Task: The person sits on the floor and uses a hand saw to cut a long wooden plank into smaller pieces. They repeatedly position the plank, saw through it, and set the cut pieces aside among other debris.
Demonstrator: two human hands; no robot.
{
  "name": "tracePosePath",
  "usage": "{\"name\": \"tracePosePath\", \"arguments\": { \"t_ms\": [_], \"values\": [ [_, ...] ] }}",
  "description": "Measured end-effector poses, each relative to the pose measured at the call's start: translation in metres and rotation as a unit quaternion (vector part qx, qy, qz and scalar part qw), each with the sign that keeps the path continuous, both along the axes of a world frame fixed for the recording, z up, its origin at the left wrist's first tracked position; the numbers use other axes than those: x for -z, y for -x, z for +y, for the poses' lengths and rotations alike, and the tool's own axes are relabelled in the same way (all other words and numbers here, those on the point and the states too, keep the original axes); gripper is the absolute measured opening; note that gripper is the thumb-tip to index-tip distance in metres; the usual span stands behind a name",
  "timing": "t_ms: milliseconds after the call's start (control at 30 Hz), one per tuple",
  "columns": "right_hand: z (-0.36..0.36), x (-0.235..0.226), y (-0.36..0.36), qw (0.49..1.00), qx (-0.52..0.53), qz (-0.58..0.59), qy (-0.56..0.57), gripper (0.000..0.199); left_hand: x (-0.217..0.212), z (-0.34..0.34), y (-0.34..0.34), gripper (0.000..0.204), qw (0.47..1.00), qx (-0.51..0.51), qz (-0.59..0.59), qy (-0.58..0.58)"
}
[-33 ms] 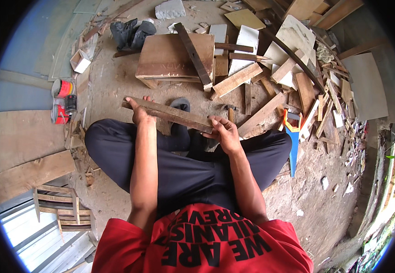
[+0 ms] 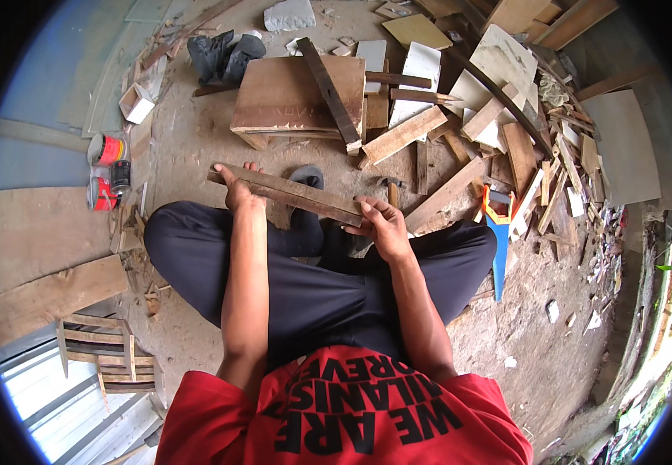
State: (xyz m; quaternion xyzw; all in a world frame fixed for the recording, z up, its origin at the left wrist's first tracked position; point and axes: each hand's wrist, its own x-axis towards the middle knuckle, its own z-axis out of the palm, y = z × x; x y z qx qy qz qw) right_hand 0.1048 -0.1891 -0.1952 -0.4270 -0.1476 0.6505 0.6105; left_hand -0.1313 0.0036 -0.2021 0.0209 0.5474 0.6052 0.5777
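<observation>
Head view: left hand [image 2: 237, 190] closed around one end of weathered wooden plank [image 2: 289, 194], right hand [image 2: 382, 225] closed on the other end. Plank held level over crossed legs, above dirt floor [image 2: 196, 139]. Handsaw [image 2: 498, 232] lies right. Judgement: keep both grips firm, plank level.

Single head view, steeply downward, close above lap.

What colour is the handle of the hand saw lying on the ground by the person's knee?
Orange; the hand saw has a blue blade, seen in the head view.
</observation>
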Motion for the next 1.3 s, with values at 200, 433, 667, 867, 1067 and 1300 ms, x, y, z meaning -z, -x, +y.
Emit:
{"name": "tracePosePath", "arguments": {
  "t_ms": [200,433,667,867,1067,1300],
  "values": [
    [0.006,-0.004,-0.001,1.000,-0.005,0.009,0.019,0.038,0.005,0.003,0.000,0.092,1.000,0.012,0.003,0.001],
    [0.014,0.007,0.005,0.995,-0.021,-0.093,-0.032,0.048,0.007,0.012,0.004,0.084,1.000,-0.024,-0.008,0.015],
    [0.018,0.001,0.007,0.989,-0.025,-0.137,-0.042,0.044,0.008,0.014,0.000,0.084,0.999,-0.019,-0.011,0.033],
    [0.013,0.005,-0.003,1.000,0.014,-0.016,0.005,0.037,-0.032,-0.003,-0.020,0.091,0.978,0.107,-0.067,-0.169],
    [0.013,0.019,-0.012,0.987,-0.020,0.150,0.062,0.036,-0.033,-0.020,-0.048,0.086,0.919,0.213,-0.157,-0.292],
    [0.020,0.021,0.003,0.975,-0.031,-0.213,0.059,0.054,0.000,-0.004,-0.044,0.088,0.999,0.048,-0.006,-0.009]
  ]
}}
